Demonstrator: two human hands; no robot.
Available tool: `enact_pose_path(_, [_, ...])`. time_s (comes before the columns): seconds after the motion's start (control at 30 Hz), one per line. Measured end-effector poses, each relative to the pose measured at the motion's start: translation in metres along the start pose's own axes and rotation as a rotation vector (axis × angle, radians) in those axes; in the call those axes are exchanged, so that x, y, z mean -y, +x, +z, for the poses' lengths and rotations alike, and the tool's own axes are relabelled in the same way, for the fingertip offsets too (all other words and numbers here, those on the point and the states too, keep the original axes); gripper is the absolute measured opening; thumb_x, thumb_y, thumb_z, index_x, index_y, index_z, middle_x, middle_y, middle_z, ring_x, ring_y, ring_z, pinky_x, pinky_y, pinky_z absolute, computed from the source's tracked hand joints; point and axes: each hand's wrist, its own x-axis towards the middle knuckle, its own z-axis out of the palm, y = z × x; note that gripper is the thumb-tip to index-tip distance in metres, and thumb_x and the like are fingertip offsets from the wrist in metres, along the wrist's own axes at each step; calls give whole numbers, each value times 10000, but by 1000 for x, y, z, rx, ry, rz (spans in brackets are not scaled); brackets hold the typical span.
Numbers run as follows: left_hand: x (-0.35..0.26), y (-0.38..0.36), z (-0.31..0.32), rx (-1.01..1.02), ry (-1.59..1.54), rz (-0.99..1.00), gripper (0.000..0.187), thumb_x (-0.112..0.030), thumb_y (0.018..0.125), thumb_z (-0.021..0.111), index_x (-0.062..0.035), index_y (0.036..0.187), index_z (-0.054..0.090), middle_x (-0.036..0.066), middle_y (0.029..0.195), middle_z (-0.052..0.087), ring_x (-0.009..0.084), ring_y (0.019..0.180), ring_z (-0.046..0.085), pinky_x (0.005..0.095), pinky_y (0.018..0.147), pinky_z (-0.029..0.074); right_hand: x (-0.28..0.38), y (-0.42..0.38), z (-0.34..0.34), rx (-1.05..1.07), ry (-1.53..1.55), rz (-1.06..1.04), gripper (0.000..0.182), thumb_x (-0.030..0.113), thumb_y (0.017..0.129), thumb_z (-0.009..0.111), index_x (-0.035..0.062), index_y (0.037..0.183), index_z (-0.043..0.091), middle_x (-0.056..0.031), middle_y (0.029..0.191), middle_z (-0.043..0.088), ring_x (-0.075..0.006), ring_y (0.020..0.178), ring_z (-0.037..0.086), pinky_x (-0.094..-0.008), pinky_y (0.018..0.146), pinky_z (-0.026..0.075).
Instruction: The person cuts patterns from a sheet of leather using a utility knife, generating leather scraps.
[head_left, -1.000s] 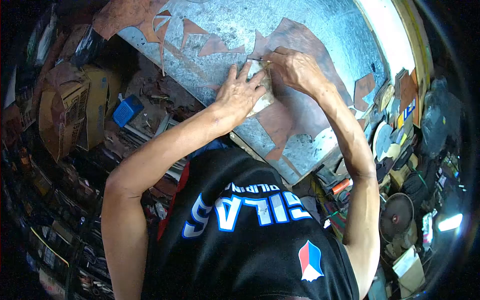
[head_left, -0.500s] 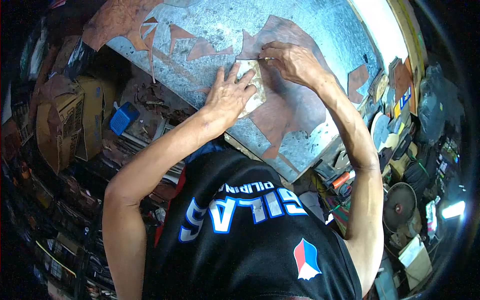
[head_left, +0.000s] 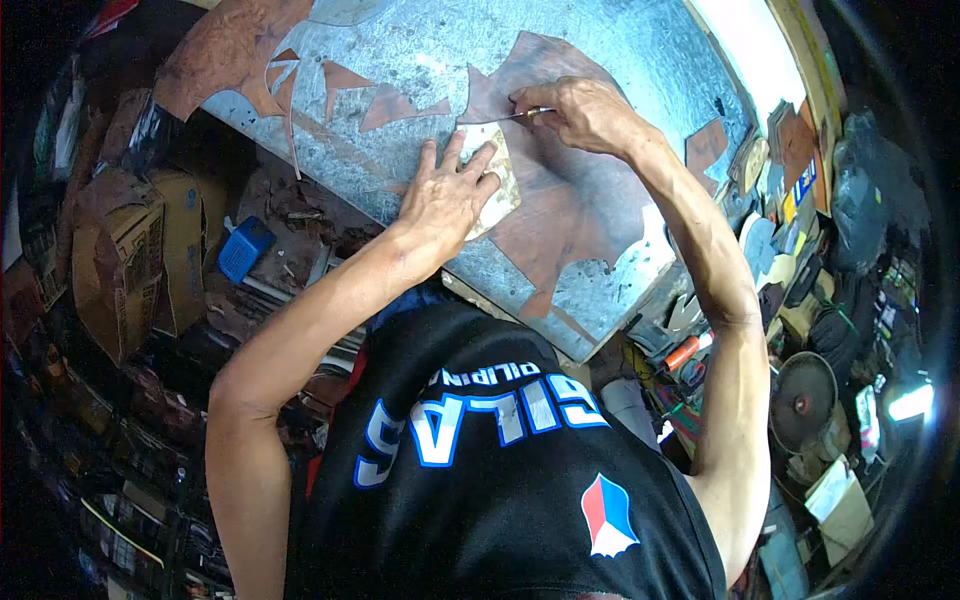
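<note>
Brown leather (head_left: 560, 225) lies on a metal-topped table (head_left: 420, 60). A pale, stained template (head_left: 505, 190) rests over its left part. My left hand (head_left: 447, 192) presses flat on the template with its fingers spread. In my right hand (head_left: 580, 112) is a thin cutting tool (head_left: 530, 113), held in a pinch, its tip pointing left near the template's top edge. The fingers of that hand are closed around the tool and hide most of its handle.
Leather scraps (head_left: 395, 107) lie left of the template, with a bigger leather piece (head_left: 235, 50) at the table's upper left corner. Another scrap (head_left: 706, 152) is at the right. A blue basket (head_left: 245, 250) and cardboard boxes (head_left: 115, 270) stand left, a fan (head_left: 803, 403) right.
The view has shifted slightly, so the table and leather appear a little further left. My right hand still grips the tool near the template's top edge, and my left hand stays on the template.
</note>
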Motion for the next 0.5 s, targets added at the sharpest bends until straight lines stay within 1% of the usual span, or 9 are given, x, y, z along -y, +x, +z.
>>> enact_pose_path(0.03, [0,0,0,4,-17,2,583,-93,745,721,-92,1304,557,144,1542,340,426,1406,315,616,1101,287,-1,-4,2,-4,-1,6,268,122,879,641,98,1142,687,-78,1140,703,-306,969,680,-415,819,538])
enact_pose_path(0.1, [-1,-1,-1,5,-25,12,598,-93,740,726,-89,1313,554,147,1543,336,428,1407,313,615,1101,287,-2,-13,8,-192,74,-131,276,136,892,640,78,1160,677,-119,1141,696,-317,981,677,-418,825,535])
enact_pose_path(0.13, [-1,-1,0,-6,-6,10,585,-102,734,740,-91,1291,564,139,1536,350,428,1408,314,611,1106,281,2,-18,11,-200,71,-127,276,136,892,640,78,1160,677,-119,1141,696,-317,981,677,-418,825,535])
enact_pose_path(0.2, [-1,-1,-2,-16,18,8,571,-111,728,754,-93,1270,573,131,1528,364,428,1409,315,606,1110,275,19,-37,24,-418,331,50,298,154,906,642,51,1185,662,-172,1126,687,-343,978,677,-416,835,530])
enact_pose_path(0.23, [-1,-1,-4,9,-9,3,582,-94,736,736,-87,1292,564,144,1541,343,433,1412,307,610,1118,269,31,-45,32,-422,335,51,298,154,906,642,51,1185,662,-172,1126,687,-343,978,677,-416,835,530])
enact_pose_path(0.3, [-2,-1,-4,37,-32,3,593,-77,745,719,-81,1315,556,157,1554,321,439,1416,298,613,1126,264,60,-54,53,-548,484,269,302,167,918,628,8,1173,653,-222,1099,677,-383,953,674,-434,855,543])
enact_pose_path(0.37, [-2,1,0,24,7,-1,575,-70,754,710,-76,1309,559,161,1552,326,444,1418,297,614,1133,256,77,-53,67,-575,559,349,295,138,918,609,-25,1162,645,-245,1081,669,-400,969,665,-425,854,539])
enact_pose_path(0.43, [-2,2,1,17,-4,-2,565,-70,760,705,-75,1307,561,162,1551,328,445,1417,299,612,1134,257,79,-46,84,-695,488,293,291,135,919,605,-20,1161,646,-244,1082,664,-411,969,661,-436,837,541])
enact_pose_path(0.5, [-2,1,1,11,-16,-8,556,-70,766,700,-74,1305,563,162,1550,331,445,1417,300,610,1134,258,81,-44,85,-684,495,322,292,124,907,620,-23,1158,650,-238,1075,666,-405,971,660,-427,836,535])
